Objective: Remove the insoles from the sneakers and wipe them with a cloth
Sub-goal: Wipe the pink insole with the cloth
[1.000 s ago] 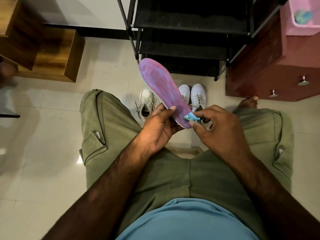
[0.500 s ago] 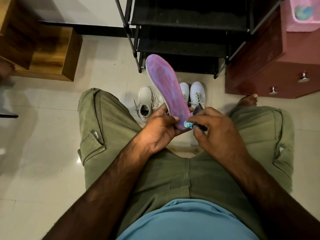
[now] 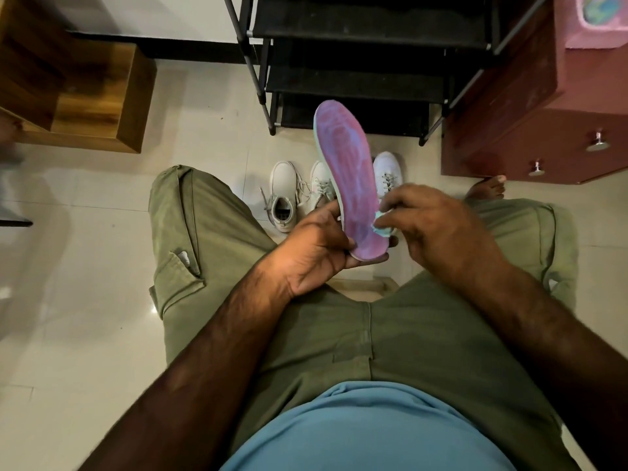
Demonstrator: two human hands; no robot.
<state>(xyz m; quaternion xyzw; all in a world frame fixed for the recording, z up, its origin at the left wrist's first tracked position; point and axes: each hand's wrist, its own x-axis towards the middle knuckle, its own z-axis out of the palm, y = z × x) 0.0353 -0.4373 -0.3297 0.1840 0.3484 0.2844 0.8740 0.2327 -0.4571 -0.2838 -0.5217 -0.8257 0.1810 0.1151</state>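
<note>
Bare floor opens left; a shoe rack and cabinet crowd ahead and right. The left hand grips the insole by the heel over the sneakers, toe toward the rack; the right hand pinches what looks like cloth against it.

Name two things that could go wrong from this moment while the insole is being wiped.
1. The left hand grips the insole only at its heel end; the long free end could bend away or slip loose under wiping pressure.
2. The right hand pinches just a small wad of cloth at the insole's edge; it may drop out, perhaps toward the sneakers on the floor below.
</note>
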